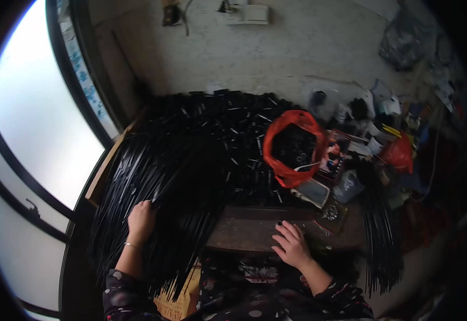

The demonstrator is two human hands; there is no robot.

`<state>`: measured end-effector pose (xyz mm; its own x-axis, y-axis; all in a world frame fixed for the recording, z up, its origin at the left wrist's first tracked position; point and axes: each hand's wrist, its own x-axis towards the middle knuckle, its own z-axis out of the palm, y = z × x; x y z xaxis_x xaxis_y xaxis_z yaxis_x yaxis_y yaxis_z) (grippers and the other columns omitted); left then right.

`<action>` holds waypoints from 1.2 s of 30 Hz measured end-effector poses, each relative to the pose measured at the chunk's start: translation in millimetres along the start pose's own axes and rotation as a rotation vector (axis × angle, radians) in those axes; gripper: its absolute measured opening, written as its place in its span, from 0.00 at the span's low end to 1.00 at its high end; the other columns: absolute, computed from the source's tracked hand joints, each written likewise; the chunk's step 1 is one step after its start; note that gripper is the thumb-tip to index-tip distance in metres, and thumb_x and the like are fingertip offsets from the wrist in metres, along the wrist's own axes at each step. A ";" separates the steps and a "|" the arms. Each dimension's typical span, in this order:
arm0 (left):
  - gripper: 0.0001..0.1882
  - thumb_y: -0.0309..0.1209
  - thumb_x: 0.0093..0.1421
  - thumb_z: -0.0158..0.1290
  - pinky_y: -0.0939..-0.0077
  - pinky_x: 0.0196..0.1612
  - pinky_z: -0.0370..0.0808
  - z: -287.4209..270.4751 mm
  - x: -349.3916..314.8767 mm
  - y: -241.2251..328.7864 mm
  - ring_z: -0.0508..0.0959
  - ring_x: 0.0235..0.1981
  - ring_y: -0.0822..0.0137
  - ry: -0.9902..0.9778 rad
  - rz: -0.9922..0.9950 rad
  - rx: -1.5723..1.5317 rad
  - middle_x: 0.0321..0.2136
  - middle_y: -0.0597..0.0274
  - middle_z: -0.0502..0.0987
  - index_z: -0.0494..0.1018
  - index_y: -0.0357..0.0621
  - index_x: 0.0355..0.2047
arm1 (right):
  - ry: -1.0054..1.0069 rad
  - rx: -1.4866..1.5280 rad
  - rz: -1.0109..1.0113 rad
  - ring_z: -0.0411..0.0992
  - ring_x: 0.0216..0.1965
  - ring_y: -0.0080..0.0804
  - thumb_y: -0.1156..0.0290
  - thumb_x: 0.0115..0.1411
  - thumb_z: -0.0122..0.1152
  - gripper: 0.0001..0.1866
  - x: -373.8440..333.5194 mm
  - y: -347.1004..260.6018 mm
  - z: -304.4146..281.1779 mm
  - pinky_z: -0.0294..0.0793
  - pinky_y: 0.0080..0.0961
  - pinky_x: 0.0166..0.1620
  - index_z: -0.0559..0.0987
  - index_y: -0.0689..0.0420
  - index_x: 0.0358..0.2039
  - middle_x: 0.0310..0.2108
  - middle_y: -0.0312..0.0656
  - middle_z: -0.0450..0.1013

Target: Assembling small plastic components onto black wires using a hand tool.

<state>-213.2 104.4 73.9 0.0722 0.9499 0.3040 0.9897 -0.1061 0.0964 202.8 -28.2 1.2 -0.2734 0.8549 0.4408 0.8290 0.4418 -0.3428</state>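
Long, thin black strands [185, 214] spread in a thick sheaf over the left part of the table and hang past its near edge. My left hand [141, 219] is closed on some of them at the left; the fingertips are hidden. Above the bare wooden table edge [239, 230], my right hand [293, 247] has its fingers apart. A small dark piece [279, 222] shows at a fingertip, and I cannot tell whether it is gripped. Beyond the right hand, a red plastic bag [275, 170] stands open with small dark rings in it.
Short black tubular pieces [244, 128] are heaped along the back. Right of the red bag are a phone with a lit screen [334, 155], a shallow tray [312, 191] and clutter. Another black strand bundle [380, 235] hangs over the right edge. A frosted door [41, 107] is at left.
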 end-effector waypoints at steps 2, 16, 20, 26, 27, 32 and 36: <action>0.13 0.34 0.51 0.53 0.57 0.32 0.69 -9.2 9.0 -15.3 0.73 0.32 0.46 0.026 -0.057 -0.215 0.26 0.47 0.73 0.66 0.37 0.24 | 0.018 -0.066 0.071 0.60 0.55 0.41 0.67 0.44 0.65 0.18 -16.0 18.5 -19.4 0.59 0.41 0.55 0.77 0.55 0.38 0.49 0.40 0.67; 0.21 0.41 0.46 0.62 0.77 0.15 0.66 -70.5 41.7 -25.4 0.69 0.13 0.72 -0.325 -0.094 -0.323 0.12 0.62 0.68 0.69 0.34 0.17 | 0.071 0.067 0.105 0.66 0.48 0.34 0.70 0.47 0.62 0.15 -42.8 44.5 -30.4 0.66 0.32 0.46 0.78 0.52 0.39 0.48 0.33 0.69; 0.18 0.44 0.46 0.62 0.80 0.14 0.64 -151.8 47.3 20.0 0.67 0.13 0.75 -0.451 -0.334 -0.268 0.11 0.68 0.68 0.75 0.39 0.21 | 0.071 0.098 0.106 0.66 0.47 0.36 0.70 0.45 0.63 0.15 -36.6 42.7 -23.7 0.66 0.32 0.46 0.78 0.54 0.37 0.47 0.35 0.70; 0.13 0.38 0.58 0.52 0.86 0.15 0.64 -181.1 82.3 56.1 0.66 0.11 0.77 -0.270 -0.181 -0.890 0.15 0.69 0.68 0.70 0.41 0.25 | 0.074 0.094 0.131 0.67 0.47 0.39 0.71 0.44 0.63 0.14 -44.5 49.2 -28.0 0.65 0.35 0.46 0.78 0.56 0.35 0.46 0.38 0.71; 0.12 0.37 0.59 0.50 0.87 0.15 0.63 -177.9 84.8 71.2 0.65 0.12 0.78 -0.221 -0.127 -0.989 0.15 0.70 0.67 0.68 0.42 0.25 | 0.083 0.091 0.144 0.67 0.47 0.39 0.71 0.44 0.63 0.14 -44.9 49.2 -28.3 0.65 0.35 0.47 0.78 0.56 0.35 0.46 0.38 0.71; 0.12 0.36 0.59 0.49 0.79 0.15 0.60 -163.4 105.9 155.2 0.62 0.13 0.75 0.111 -0.067 -1.342 0.15 0.69 0.65 0.66 0.41 0.26 | 0.059 0.122 0.123 0.67 0.47 0.41 0.73 0.44 0.63 0.14 -41.9 48.1 -25.6 0.65 0.35 0.49 0.78 0.57 0.35 0.45 0.42 0.71; 0.12 0.34 0.58 0.49 0.68 0.33 0.69 -108.7 112.9 210.5 0.71 0.27 0.64 0.487 -0.175 -1.345 0.25 0.49 0.73 0.66 0.34 0.32 | 0.049 0.127 0.161 0.66 0.47 0.42 0.74 0.44 0.63 0.14 -48.7 50.6 -23.0 0.64 0.35 0.49 0.77 0.58 0.35 0.46 0.42 0.71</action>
<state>-10.1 157.4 231.6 -0.3559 0.8159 0.4557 0.0961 -0.4531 0.8863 269.2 -53.7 -18.6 -0.1157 0.9043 0.4108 0.7910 0.3341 -0.5125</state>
